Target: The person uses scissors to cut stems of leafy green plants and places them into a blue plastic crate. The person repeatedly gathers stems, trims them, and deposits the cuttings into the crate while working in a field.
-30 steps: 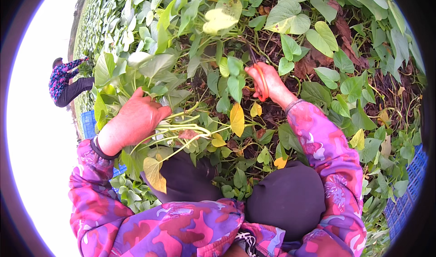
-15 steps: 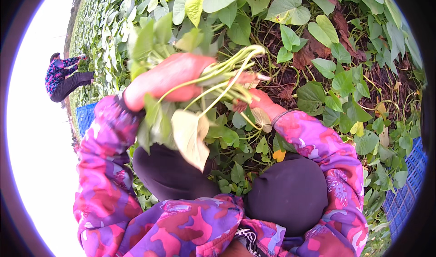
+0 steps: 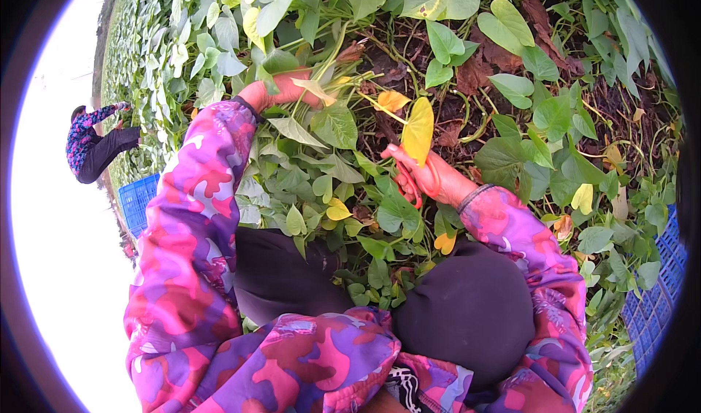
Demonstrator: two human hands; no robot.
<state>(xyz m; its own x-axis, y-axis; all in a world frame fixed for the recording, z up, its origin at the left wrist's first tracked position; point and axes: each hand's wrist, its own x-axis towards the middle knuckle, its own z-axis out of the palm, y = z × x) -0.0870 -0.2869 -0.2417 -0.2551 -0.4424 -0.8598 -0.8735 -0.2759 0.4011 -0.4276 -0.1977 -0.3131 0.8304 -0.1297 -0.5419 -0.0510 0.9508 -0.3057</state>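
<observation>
My left hand point(image 3: 292, 89) is low among heart-shaped green leaves, its fingers partly covered by leaves and closed around a bunch of leafy stems point(image 3: 358, 82). The stems stick out to the right of the fingers, and green leaves point(image 3: 336, 127) hang below them. My right hand point(image 3: 438, 178) is palm up, nearer to me, holding red-handled scissors point(image 3: 410, 186); the blades are hidden or too small to make out. A yellow leaf point(image 3: 418, 132) stands just in front of the right fingers, partly covering them.
Dense vines cover the ground, with brown dry leaves point(image 3: 478, 70) and bare stems at the upper right. A blue crate point(image 3: 139, 201) stands at the left, and another blue crate point(image 3: 653, 303) at the right edge. Farther left, a person point(image 3: 91, 143) bends over the plants.
My left hand has gone from a raised, blurred position with the bunch to lower and farther among the leaves. My right hand has drawn apart from it, so the red scissor handles now show.
</observation>
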